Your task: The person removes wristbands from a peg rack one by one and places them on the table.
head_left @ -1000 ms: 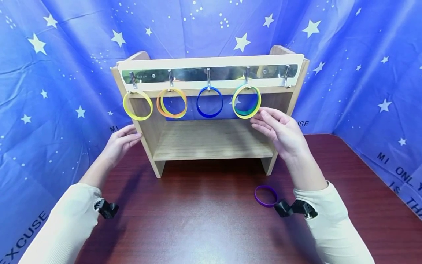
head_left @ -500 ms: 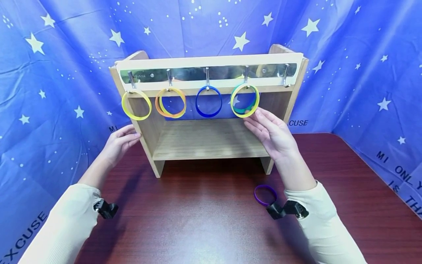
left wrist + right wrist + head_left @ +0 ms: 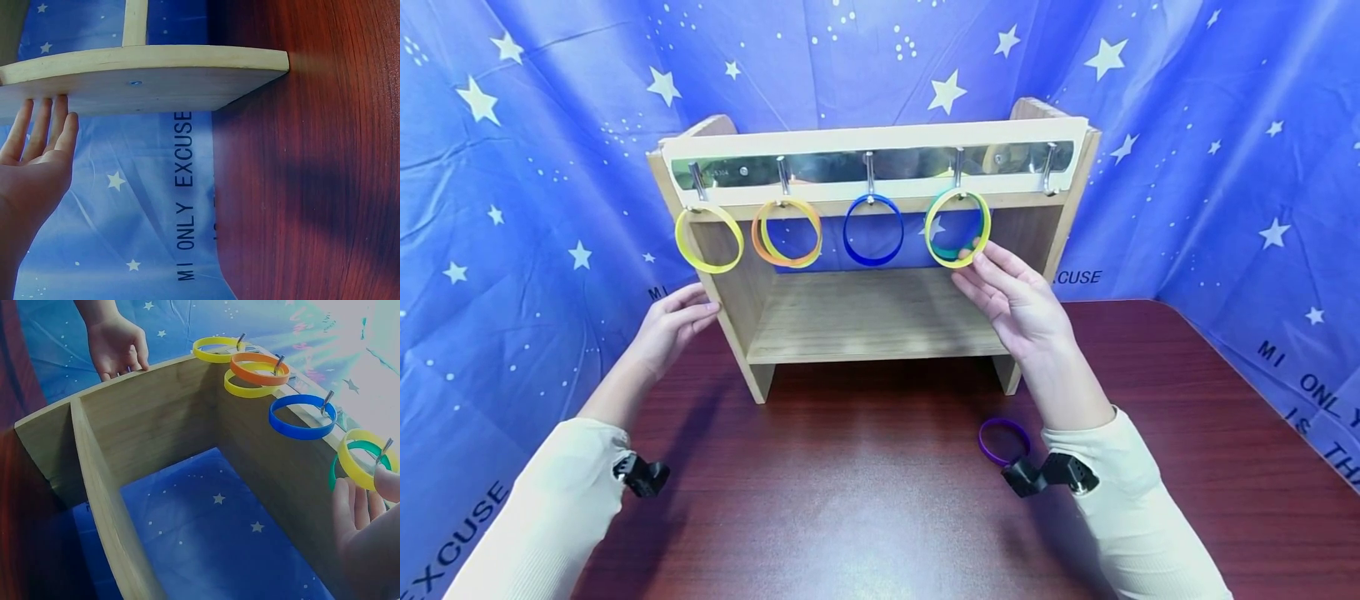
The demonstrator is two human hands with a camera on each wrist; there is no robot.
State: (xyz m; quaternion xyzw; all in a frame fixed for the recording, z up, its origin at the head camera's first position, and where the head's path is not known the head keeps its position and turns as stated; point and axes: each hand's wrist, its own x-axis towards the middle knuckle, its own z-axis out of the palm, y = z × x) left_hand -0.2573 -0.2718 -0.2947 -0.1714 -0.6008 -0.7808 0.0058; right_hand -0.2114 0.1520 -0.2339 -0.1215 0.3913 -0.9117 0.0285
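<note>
Where star-printed blue cloth point(image 3: 1225, 167) backs dark red table point(image 3: 865, 500), open left hand point(image 3: 670, 325) against wooden rack point(image 3: 880, 317), right hand point(image 3: 1022, 304) fingers straight, touching yellow ring point(image 3: 957, 229)

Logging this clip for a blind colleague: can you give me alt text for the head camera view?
The right hand touches yellow and green bands hanging together on a hook of a wooden rack, while the left hand rests against the rack's left side. A purple band lies on the table.

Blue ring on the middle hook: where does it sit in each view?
Head: blue ring hangs at centre, third hook from the picture's left.
Left wrist: not in it.
Right wrist: blue ring upper right, between the orange ring and the yellow-green pair.
Shared landmark: wooden rack.
</note>
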